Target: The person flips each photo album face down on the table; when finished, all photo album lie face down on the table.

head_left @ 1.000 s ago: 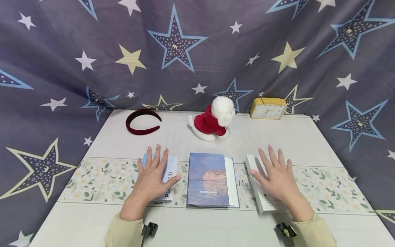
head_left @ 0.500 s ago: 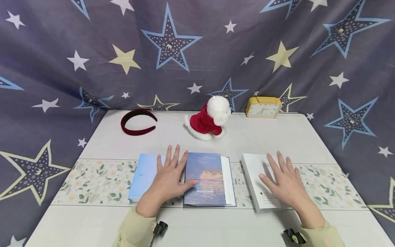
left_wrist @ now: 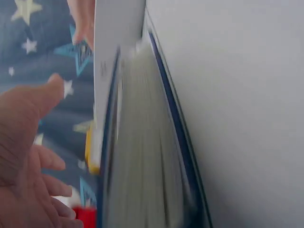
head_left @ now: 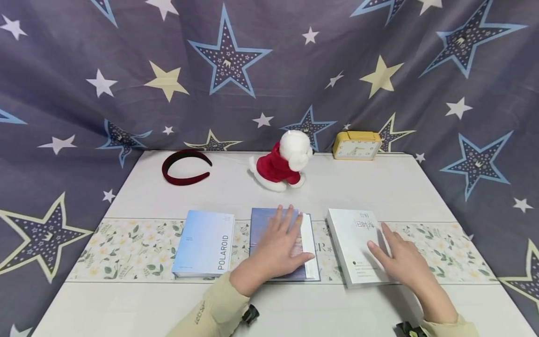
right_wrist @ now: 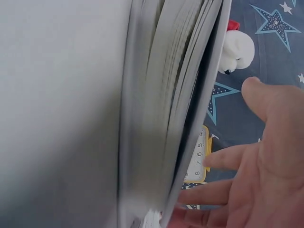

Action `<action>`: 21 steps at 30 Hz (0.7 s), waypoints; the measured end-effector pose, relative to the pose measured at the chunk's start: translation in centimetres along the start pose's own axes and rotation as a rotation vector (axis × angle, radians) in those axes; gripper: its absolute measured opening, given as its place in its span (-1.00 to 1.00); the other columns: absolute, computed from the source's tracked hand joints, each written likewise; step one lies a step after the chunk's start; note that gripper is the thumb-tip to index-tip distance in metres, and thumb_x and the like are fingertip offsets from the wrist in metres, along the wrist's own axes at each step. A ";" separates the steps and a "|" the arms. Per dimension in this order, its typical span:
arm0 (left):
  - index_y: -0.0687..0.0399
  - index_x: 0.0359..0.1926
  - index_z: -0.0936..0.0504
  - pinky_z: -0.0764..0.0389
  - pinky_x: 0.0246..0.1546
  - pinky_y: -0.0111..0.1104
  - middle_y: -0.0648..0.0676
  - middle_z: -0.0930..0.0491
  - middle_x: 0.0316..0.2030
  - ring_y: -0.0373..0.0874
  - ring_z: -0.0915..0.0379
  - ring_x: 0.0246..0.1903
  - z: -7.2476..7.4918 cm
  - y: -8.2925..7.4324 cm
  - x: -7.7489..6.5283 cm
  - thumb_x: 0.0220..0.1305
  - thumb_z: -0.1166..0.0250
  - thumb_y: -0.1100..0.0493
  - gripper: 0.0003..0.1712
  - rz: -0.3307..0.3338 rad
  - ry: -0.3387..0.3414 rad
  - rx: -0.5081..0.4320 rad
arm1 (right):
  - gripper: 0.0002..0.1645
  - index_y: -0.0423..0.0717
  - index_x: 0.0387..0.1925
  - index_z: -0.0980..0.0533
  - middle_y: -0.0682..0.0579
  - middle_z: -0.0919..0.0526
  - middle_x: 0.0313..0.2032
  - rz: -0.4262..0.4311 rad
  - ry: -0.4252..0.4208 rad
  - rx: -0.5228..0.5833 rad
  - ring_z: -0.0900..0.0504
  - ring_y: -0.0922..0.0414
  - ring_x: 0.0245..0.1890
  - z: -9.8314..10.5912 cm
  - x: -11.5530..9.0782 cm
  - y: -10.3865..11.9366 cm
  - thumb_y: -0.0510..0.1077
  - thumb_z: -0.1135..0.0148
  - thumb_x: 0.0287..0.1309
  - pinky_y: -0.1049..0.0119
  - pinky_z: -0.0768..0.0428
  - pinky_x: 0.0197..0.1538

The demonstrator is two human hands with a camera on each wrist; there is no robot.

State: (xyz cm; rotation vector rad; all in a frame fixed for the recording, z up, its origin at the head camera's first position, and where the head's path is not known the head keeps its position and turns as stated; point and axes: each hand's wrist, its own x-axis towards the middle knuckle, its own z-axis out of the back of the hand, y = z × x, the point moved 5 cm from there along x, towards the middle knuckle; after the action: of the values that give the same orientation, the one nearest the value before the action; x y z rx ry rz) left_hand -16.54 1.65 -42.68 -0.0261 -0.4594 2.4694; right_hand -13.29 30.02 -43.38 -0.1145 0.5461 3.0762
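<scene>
Three albums lie in a row on the table. My left hand [head_left: 273, 248] spreads over the middle photo album [head_left: 258, 227], covering much of its blue sea-picture cover; the left wrist view shows the album's page edges [left_wrist: 147, 142] beside the palm and loosely extended fingers [left_wrist: 33, 104]. At the right edge of a thick white album [head_left: 351, 248] is my right hand [head_left: 404, 262], thumb and index finger stretched over its cover. Its pages [right_wrist: 161, 95] face the right wrist camera, fingers extended next to them. The light-blue POLAROID album [head_left: 202, 243] lies untouched on the left.
Behind the albums are a dark red headband [head_left: 185, 180], a white plush toy [head_left: 275, 166] in a red coat and a yellow alarm clock [head_left: 358, 146]. A starry curtain [head_left: 269, 70] hangs behind the white table [head_left: 126, 304], which has a floral strip.
My left hand has swept right, from the POLAROID album to over the middle album. My right hand has shifted slightly right and down, towards the white album's edge. The head view has drifted a little.
</scene>
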 end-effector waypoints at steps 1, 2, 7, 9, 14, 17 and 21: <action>0.16 0.52 0.00 0.02 0.38 0.09 0.27 0.22 0.51 0.27 0.42 0.47 -0.2 -0.7 0.3 0.27 -0.10 -0.40 0.06 -0.001 0.011 -0.047 | 0.00 -0.40 0.43 -0.05 -0.58 -0.21 0.26 -0.007 0.007 0.003 -0.19 -0.63 0.16 0.0 0.0 -0.2 0.33 0.11 0.36 -0.47 -0.22 0.10; 0.15 0.52 0.00 0.00 0.38 0.08 0.27 0.20 0.51 0.26 0.39 0.47 -0.4 -1.5 0.5 0.29 -0.11 -0.37 0.04 -0.001 0.019 -0.095 | 0.00 -0.43 0.42 -0.06 -0.57 -0.25 0.24 -0.016 0.016 0.007 -0.23 -0.62 0.15 -0.1 0.0 -0.3 0.33 0.12 0.37 -0.45 -0.25 0.10; 0.14 0.53 0.00 -0.10 0.36 0.02 0.27 0.15 0.51 0.23 0.25 0.46 -1.7 -4.7 1.6 0.31 -0.19 -0.22 -0.02 0.020 0.056 -0.335 | 0.03 -0.53 0.37 -0.09 -0.55 -0.32 0.20 -0.075 0.092 0.062 -0.32 -0.52 0.16 -0.4 -0.2 -0.8 0.35 0.21 0.39 -0.36 -0.32 0.12; 0.16 0.53 0.03 -0.11 0.37 -0.03 0.29 0.16 0.50 0.20 0.22 0.47 -2.4 -5.6 2.0 0.31 -0.22 -0.18 -0.01 0.042 0.074 -0.408 | 0.04 -0.57 0.35 -0.09 -0.55 -0.30 0.21 -0.090 0.115 0.093 -0.29 -0.49 0.20 -0.5 -0.3 -0.8 0.35 0.22 0.40 -0.34 -0.30 0.16; 0.25 0.53 0.17 -0.20 0.34 -0.12 0.37 0.20 0.49 0.17 0.13 0.45 -4.3 -7.1 2.7 0.28 -0.26 -0.11 0.08 0.131 0.107 -0.566 | 0.04 -0.58 0.36 -0.06 -0.53 -0.27 0.25 -0.143 0.134 0.171 -0.26 -0.45 0.24 -0.6 -0.5 -0.9 0.35 0.27 0.42 -0.31 -0.27 0.21; 0.27 0.52 0.26 -0.29 0.29 -0.13 0.37 0.25 0.49 0.20 0.06 0.42 -5.1 -7.6 3.0 0.25 -0.28 -0.07 0.14 0.205 0.116 -0.649 | 0.04 -0.53 0.39 -0.04 -0.52 -0.24 0.28 -0.200 0.134 0.252 -0.22 -0.44 0.27 -0.6 -0.5 -1.4 0.37 0.31 0.42 -0.29 -0.25 0.24; 0.25 0.52 0.34 -0.33 0.26 -0.16 0.34 0.30 0.50 0.22 0.01 0.40 -5.8 -8.1 3.3 0.24 -0.30 0.02 0.17 0.267 0.129 -0.746 | 0.09 -0.48 0.41 -0.06 -0.49 -0.14 0.35 -0.262 0.132 0.396 -0.09 -0.42 0.35 -1.7 0.1 -3.5 0.44 0.32 0.36 -0.27 -0.14 0.30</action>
State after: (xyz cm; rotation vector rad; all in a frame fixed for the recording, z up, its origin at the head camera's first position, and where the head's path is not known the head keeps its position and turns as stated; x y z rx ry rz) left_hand -13.80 11.45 -45.15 -0.5766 -1.3597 2.3765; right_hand -13.18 32.75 -46.17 -0.3509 1.0404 2.6620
